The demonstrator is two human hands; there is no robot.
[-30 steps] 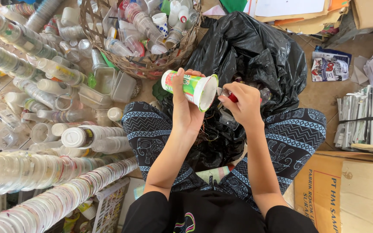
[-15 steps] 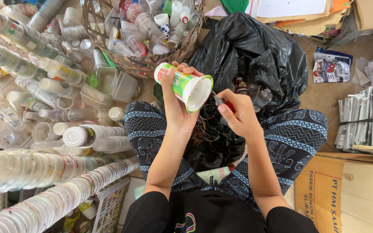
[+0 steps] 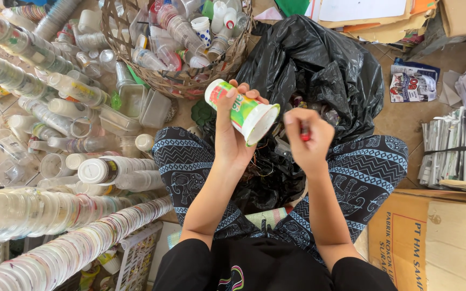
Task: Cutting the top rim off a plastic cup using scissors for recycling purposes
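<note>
A: Where is the cup just now?

B: From where I watch, the left hand (image 3: pixel 232 141) is wrapped around a green-and-white plastic cup (image 3: pixel 242 111), fingers curled over its wall. It sits above the lap, in front of the black bag (image 3: pixel 319 64).

A: Which way does it lie?

B: Long axis tilted. The wide white end points down and toward the right hand (image 3: pixel 309 141); the other end points up toward the wicker basket (image 3: pixel 190 86). The wide end is just beside the right hand, not touching as far as I can tell.

A: And the right hand?

B: Closed into a fist around a small red thing (image 3: pixel 305 133). Only a sliver shows between the fingers, so I can't say what it is. That hand is the free mover; the left is the holder. The wide end faces the fist directly.

A: Change since half a second ago?

B: I note the cup has dropped slightly and come nearer the body. The right hand has risen and now sits level with the wide end; earlier it hung lower and the red piece showed more plainly. A second ago the two hands were closer together, the right against the cup's wide end.

A: Surroundings?

B: Stacked clear cups (image 3: pixel 55 253) at left, cardboard box (image 3: pixel 432 237) at right.
</note>
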